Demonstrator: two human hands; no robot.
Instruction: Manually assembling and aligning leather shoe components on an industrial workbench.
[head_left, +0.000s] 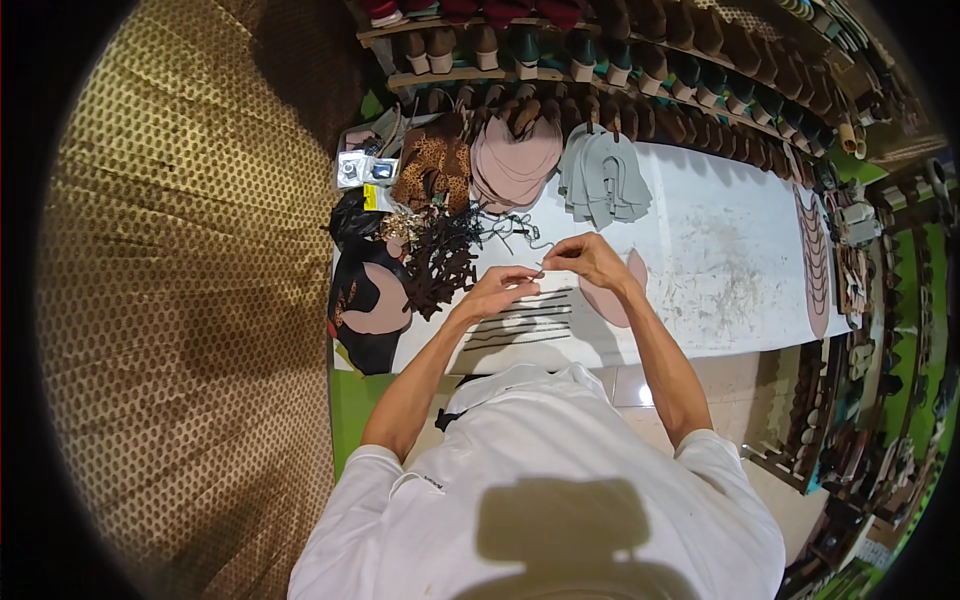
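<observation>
Over the white worktable (700,270) my two hands meet, fingertips almost touching. My left hand (500,290) is closed in a pinch. Thumb and forefinger of my right hand (590,260) are pressed together beside it. Something small and thin shows between the fingertips, too small to name. Several narrow dark strips (520,325) lie in rows on the table just below my hands. A tangle of dark cord (510,230) lies beyond my fingers. Under my right forearm sits a pink rounded cut piece (605,298), partly covered.
On the left are a heap of dark brown strips (440,270), black and pink pieces (375,300) and leopard-print pieces (437,165). Farther back lie pink sheets (515,160) and grey cut pieces (605,175). Shelves of shoe lasts (650,70) line the back; a patterned gold curtain (190,300) hangs left.
</observation>
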